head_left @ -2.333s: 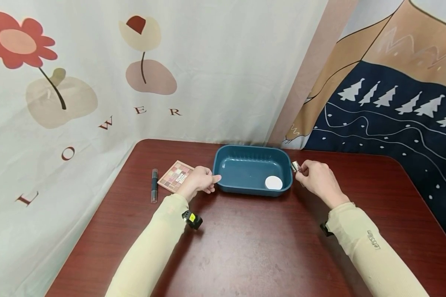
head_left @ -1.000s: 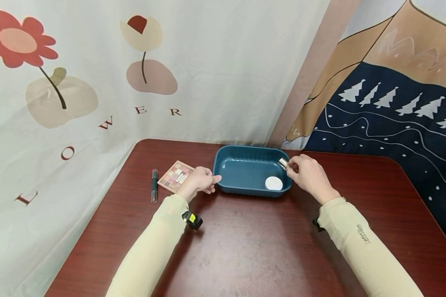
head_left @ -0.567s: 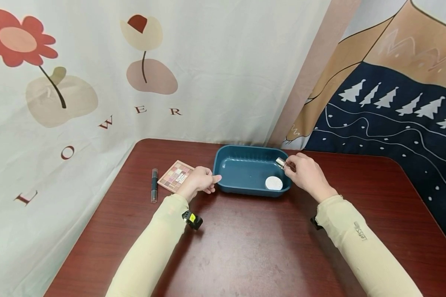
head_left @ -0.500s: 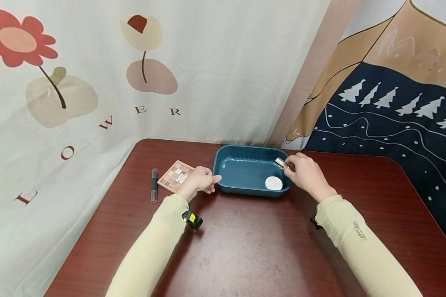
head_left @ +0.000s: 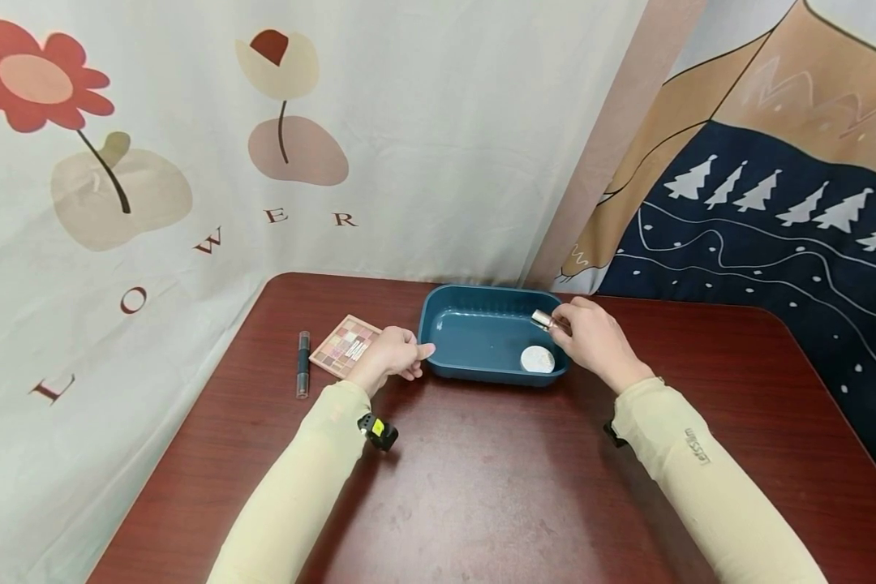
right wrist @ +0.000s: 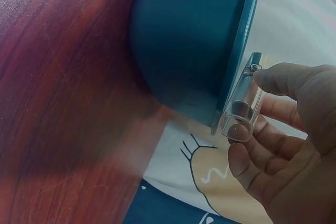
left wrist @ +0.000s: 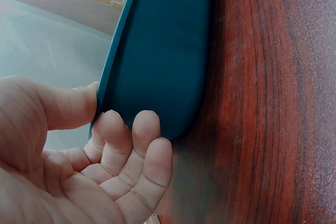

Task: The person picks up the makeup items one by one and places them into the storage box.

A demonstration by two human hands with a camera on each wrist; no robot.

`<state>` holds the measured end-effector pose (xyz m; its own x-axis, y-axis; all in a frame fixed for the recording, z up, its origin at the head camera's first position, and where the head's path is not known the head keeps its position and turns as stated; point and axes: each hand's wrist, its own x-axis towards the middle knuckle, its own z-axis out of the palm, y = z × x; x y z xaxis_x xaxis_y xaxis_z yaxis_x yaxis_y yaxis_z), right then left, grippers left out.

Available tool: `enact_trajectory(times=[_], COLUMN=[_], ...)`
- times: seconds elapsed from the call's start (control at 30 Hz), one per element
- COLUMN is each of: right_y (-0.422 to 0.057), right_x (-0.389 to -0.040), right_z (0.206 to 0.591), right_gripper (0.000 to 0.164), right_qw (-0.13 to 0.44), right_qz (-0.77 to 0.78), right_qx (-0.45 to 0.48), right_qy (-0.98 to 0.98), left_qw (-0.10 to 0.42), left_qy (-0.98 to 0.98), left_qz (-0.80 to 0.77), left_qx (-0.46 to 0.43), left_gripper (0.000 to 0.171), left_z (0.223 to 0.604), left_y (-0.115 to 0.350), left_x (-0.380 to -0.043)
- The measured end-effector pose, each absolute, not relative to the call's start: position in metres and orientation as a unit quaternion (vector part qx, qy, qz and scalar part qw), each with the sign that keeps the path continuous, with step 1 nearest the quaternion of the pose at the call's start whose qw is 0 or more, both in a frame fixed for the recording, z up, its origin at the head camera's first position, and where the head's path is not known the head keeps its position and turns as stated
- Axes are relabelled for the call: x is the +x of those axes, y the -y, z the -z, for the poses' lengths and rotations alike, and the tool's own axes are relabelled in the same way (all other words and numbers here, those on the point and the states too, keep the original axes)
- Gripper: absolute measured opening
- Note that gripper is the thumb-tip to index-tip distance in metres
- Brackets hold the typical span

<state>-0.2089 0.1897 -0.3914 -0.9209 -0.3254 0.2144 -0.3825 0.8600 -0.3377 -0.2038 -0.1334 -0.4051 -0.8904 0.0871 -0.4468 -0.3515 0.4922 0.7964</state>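
A dark teal rectangular basin (head_left: 482,375) sits toward the back of the table. At its left end my left hand (head_left: 388,355) pinches the rim, thumb on top and curled fingers against the outer wall (left wrist: 168,51). My right hand (head_left: 597,337) holds a small lipstick-like tube (head_left: 544,319) over the basin's right end. One end of the tube looks silvery; in the right wrist view its clear hollow end (right wrist: 239,121) shows between thumb and fingers, close to the basin's rim. Inside the basin, at the front right, lies a white round disc (head_left: 537,359).
A makeup palette (head_left: 336,347) with many coloured squares lies partly behind my left hand. Left of it is a dark double-ended pen-like stick (head_left: 302,365). The reddish-brown wooden table (head_left: 474,478) meets printed curtains (head_left: 423,146) along its back edge.
My right hand has carried the tube leftward from outside the basin's right edge to over its interior. My left hand has stayed at the rim.
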Motion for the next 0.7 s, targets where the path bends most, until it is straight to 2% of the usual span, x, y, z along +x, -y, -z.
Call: enact_trajectory(times=[0.7], right_y=[-0.178], right_x=[-0.216], right_z=[0.395], right_gripper=[0.014], right_qw=[0.078], right_qz=[-0.169], right_qx=[0.205], right_qy=[0.961], left_qw=[0.218], left_qy=[-0.84], left_qz=[-0.491], left_qx=[-0.074], left_gripper=[0.039], left_z=[0.404], left_y=[0.133], left_x=[-0.204])
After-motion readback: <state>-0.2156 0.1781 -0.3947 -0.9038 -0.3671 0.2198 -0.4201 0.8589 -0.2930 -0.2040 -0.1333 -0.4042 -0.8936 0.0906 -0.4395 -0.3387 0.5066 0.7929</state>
